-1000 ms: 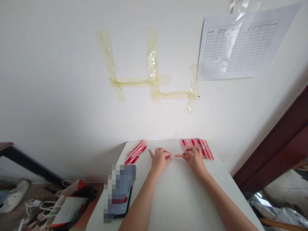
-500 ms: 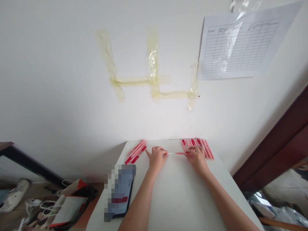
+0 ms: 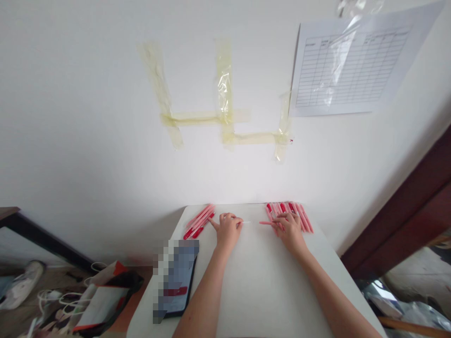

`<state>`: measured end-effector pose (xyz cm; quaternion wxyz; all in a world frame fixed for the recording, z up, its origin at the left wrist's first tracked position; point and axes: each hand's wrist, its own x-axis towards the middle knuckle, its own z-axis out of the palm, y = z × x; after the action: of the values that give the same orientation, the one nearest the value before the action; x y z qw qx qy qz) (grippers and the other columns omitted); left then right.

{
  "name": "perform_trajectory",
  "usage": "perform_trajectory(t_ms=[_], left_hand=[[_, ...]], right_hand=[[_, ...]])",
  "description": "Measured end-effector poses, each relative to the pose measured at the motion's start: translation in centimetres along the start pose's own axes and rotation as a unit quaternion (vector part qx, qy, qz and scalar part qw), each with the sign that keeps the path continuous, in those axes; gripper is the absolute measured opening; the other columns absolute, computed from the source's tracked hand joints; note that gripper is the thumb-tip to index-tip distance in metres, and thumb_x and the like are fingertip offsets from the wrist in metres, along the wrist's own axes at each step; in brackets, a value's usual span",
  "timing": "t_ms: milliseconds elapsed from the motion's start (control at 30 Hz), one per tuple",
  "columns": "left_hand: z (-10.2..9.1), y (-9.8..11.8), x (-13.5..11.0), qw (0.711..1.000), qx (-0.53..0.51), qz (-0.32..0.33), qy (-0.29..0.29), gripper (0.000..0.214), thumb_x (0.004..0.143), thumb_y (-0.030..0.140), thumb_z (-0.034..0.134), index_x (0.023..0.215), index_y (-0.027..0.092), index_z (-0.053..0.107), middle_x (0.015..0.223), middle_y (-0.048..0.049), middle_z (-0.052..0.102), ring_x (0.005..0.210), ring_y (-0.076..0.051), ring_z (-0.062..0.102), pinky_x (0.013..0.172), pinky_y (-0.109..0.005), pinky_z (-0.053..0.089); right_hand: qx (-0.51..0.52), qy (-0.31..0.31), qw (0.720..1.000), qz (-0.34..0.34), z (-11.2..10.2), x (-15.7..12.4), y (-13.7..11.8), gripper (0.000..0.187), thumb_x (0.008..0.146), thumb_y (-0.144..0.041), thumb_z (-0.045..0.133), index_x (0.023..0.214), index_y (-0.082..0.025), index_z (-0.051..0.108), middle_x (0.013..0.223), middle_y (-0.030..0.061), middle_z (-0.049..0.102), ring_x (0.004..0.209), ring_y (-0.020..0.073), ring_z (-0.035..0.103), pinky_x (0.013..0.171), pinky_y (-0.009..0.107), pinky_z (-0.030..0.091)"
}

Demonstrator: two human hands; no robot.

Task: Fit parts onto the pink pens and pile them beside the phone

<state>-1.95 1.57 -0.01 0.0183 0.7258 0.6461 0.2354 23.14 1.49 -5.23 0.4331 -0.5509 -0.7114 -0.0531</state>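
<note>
Between the fingertips of my left hand (image 3: pixel 229 230) is a thin whitish rod that looks like a pen refill (image 3: pixel 247 222), pointing right. My left thumb side reaches toward a pile of pink and red pens (image 3: pixel 199 220). My right hand (image 3: pixel 291 230) is closed on a pink pen barrel (image 3: pixel 265 223), its end pointing left. A gap separates the barrel from the refill, and the two are roughly in line. Just behind my right hand lies a row of pink pens (image 3: pixel 306 218), some with red parts; my fingers hide some of them.
A phone (image 3: pixel 183 303), partly pixelated, lies on the left of the white table (image 3: pixel 264 291). The wall behind carries yellowed tape (image 3: pixel 223 89) and a printed sheet (image 3: pixel 345 70). Bags and cables (image 3: pixel 70 300) are on the floor at left.
My left hand has moved slightly left, drawing the refill away from the pink barrel, so a gap now shows between them. My right hand has stayed nearly still.
</note>
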Motion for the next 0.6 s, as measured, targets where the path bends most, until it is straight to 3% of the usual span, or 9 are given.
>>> perform_trajectory(t_ms=[600], left_hand=[[0.69, -0.76, 0.35, 0.999, 0.022, -0.028, 0.016, 0.014, 0.084, 0.032, 0.067, 0.093, 0.039, 0.075, 0.111, -0.0007, 0.064, 0.117, -0.026, 0.044, 0.107, -0.077, -0.003]], right_hand=[[0.0, -0.003, 1.0, 0.005, -0.03, -0.07, -0.14, 0.026, 0.091, -0.045, 0.056, 0.095, -0.026, 0.073, 0.106, 0.0105, 0.062, 0.107, 0.0302, 0.047, 0.088, 0.048, 0.045]])
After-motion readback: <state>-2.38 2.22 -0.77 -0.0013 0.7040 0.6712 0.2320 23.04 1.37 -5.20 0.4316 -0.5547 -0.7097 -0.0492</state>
